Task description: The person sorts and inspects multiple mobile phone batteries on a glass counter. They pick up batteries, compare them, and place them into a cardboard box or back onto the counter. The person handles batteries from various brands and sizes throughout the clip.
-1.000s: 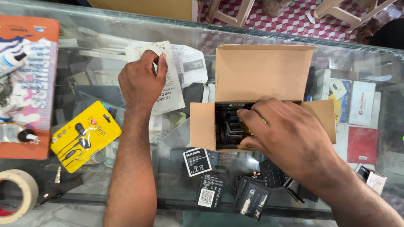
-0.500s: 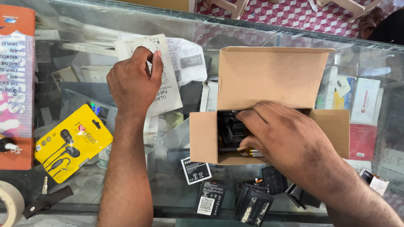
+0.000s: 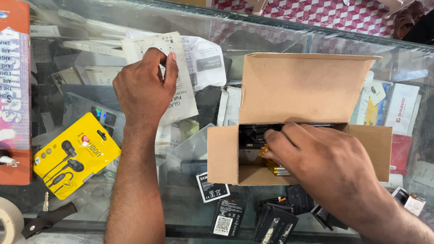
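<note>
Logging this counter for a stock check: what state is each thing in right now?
cardboard box: open, flaps out, on the glass counter.
right hand: inside the box, fingers on small flat packs.
left hand: resting on the glass, closed on nothing.
yellow earphone pack: sealed, lying flat.
tape roll: flat at the edge.

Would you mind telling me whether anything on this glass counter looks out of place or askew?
Nothing looks damaged or spilled. The yellow earphone pack lies tilted, and loose phone batteries sit scattered in front of the open cardboard box, where the right hand reaches in.
</note>
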